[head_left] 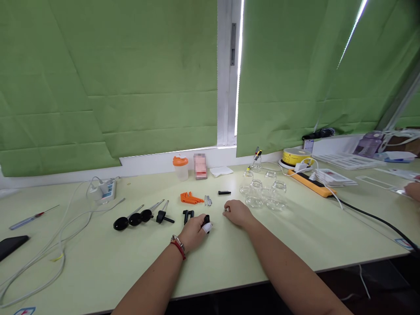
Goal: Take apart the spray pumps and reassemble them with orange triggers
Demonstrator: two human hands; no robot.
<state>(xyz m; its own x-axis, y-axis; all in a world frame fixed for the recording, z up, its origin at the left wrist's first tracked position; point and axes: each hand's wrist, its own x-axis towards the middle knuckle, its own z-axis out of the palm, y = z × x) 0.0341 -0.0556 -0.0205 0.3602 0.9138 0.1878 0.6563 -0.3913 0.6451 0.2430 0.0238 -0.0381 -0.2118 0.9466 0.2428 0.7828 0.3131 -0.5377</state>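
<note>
My left hand (194,232) is closed around a small black plastic part (206,220); a white wrap covers one finger. Beside it lie two black angled pieces (187,215). To the right, the fingertips of my right hand (239,212) pinch a tiny metal-looking piece (225,210) just over the table. Orange plastic levers (190,198), several short metal pins (208,201) and a short black ribbed part (224,192) lie beyond my hands. Left of them are black round caps with metal rods (135,219) and one black piece with a side handle (161,217).
Clear glass bottles (256,197) stand right of my hands. Behind are an orange-lidded cup (180,167) and a pink box (200,166). An orange power strip (311,183), white cables (62,245) and a screwdriver (29,221) lie around. Another person's hand (412,190) shows at far right.
</note>
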